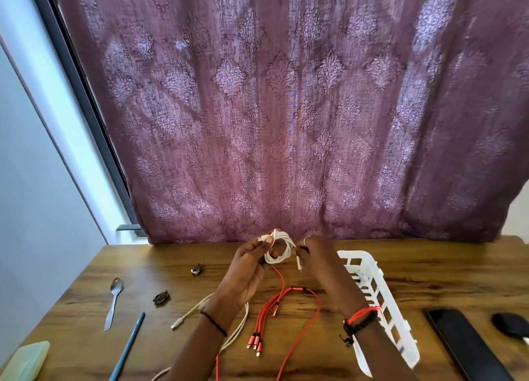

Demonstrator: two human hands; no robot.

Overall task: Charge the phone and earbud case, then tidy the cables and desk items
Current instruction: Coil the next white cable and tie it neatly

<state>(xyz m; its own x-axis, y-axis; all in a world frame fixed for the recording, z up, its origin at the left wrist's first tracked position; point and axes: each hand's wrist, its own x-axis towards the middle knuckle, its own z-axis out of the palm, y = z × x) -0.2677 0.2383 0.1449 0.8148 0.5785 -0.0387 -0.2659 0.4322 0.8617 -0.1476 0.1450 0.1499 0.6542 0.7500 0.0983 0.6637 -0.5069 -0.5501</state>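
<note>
Head view finds us partway through the tidying, as we judge it: the white cable (pixel 279 249) is wound into a small coil and held up over the far side of the table (pixel 429 272). Our left hand (pixel 252 263) grips the loops with the thumb on one plug, and our right hand (pixel 317 257) pinches the other end just beside the coil. Under the hands the red cable (pixel 289 309) sprawls loose, with a beige cable (pixel 197 309) beside it, both unwound. A white basket (pixel 372 295) waits to the right, and we cannot tell what lies inside it. Beyond it the phone (pixel 463 343) lies dark beside the earbud case (pixel 512 325); we cannot tell whether either is plugged in. Spoon (pixel 114 300) and pen (pixel 128 346) lie on the left, not yet put away.
</note>
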